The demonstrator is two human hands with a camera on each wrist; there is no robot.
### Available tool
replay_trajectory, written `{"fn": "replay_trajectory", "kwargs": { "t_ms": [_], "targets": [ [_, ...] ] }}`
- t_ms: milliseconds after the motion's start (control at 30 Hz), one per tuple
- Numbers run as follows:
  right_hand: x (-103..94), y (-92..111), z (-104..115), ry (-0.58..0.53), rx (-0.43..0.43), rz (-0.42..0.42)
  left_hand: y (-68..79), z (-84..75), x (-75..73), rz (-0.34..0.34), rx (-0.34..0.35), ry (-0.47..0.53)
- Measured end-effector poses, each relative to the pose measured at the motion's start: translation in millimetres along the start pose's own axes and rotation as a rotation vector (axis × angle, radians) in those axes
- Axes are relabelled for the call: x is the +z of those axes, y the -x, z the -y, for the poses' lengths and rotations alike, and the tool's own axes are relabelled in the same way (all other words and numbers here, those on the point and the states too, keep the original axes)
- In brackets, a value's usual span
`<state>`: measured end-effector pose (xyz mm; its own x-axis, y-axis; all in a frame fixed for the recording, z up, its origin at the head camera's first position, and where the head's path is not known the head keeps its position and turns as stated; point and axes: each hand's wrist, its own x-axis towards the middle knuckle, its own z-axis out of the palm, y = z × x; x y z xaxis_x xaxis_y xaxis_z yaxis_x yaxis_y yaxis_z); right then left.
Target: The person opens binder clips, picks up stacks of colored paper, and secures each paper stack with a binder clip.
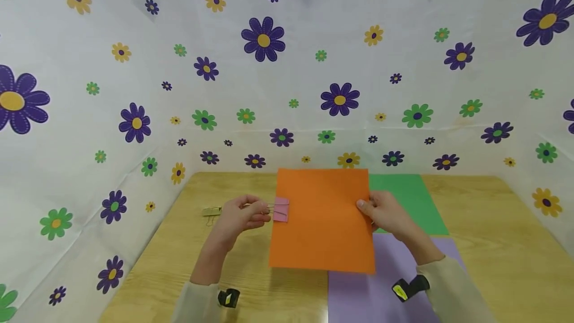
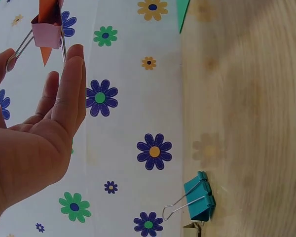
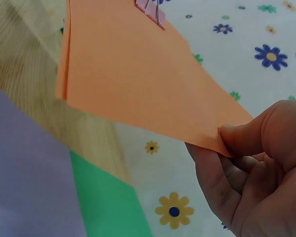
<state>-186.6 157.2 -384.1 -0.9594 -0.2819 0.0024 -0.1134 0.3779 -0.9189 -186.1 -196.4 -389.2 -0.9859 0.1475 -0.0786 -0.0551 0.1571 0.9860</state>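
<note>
An orange sheet of paper (image 1: 325, 223) is held up over the table, facing the head camera. At its left edge sits a pink binder clip (image 1: 281, 210), its mouth around the paper. My left hand (image 1: 242, 219) pinches the clip's wire handles between thumb and fingers; in the left wrist view the handles (image 2: 22, 49) spread apart at the fingertips. On the opposite edge my right hand (image 1: 389, 213) pinches the orange paper, thumb (image 3: 241, 138) on the near face and fingers behind. A second orange layer shows along the paper's far edge in the right wrist view.
Beneath and behind the orange paper, a green sheet (image 1: 410, 203) and a purple sheet (image 1: 390, 283) lie on the wooden table (image 1: 506, 243). A gold binder clip (image 1: 212, 211) and a teal binder clip (image 2: 200, 197) lie at the left. A flowered white curtain (image 1: 305, 79) encloses the table.
</note>
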Motion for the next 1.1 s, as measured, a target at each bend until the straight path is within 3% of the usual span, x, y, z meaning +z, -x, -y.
{"fn": "replay_trajectory", "kwargs": {
  "t_ms": [267, 1100],
  "targets": [
    [0.9, -15, -12, 0.005, 0.079, 0.000, -9.7, 6.9, 0.3, -0.002, -0.022, -0.027],
    [34.3, -39, -30, -0.010, 0.150, 0.048, -23.5, 44.8, -20.7, -0.025, -0.134, 0.009]
  ]
}}
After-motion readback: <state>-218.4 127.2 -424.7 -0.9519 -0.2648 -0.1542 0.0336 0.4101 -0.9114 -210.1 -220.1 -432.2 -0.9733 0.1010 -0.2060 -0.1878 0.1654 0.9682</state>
